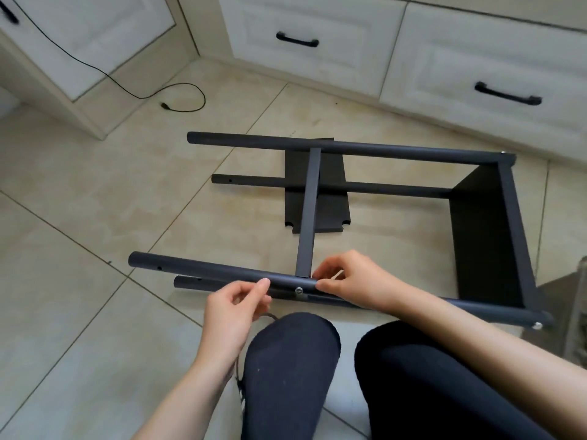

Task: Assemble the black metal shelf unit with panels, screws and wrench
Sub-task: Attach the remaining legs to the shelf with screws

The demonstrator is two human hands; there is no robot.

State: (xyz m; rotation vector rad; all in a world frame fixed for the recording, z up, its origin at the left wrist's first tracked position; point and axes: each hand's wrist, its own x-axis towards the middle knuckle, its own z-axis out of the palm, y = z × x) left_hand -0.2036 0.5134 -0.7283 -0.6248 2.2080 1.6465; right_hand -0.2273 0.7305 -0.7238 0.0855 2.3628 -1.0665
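Black shelf frame lies on its side on tiled floor. Left hand pinches near top tube; right hand grips it beside middle panel, fingers curled. Silver screw sits between hands.

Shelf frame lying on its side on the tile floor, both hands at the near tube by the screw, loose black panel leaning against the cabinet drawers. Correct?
Not quite. In the head view the loose black panel lies flat on the tile floor under the shelf frame, not against the drawers. Left hand and right hand are at the near tube by the screw.
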